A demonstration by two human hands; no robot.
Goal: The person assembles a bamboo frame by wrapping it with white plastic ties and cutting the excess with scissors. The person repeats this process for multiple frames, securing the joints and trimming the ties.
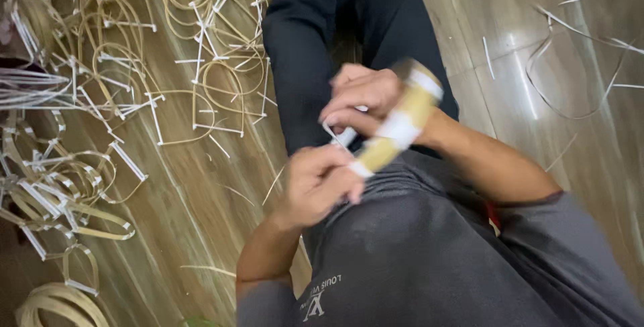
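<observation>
My left hand [320, 183] is closed around the lower end of a curved, tan bamboo strip piece [402, 122] bound with white bands. My right hand [362, 95] pinches a thin white strip [345, 136] against the piece near its middle. Both hands are held above my lap, over black trousers and a grey shirt. The piece is blurred, so its exact shape is unclear.
A wooden floor [194, 199] lies below. To the left lie several bent bamboo loops with white bindings [100, 85]. A coil of strips [57, 303] lies at the bottom left. Loose thin strips [570, 52] lie on the floor at the right.
</observation>
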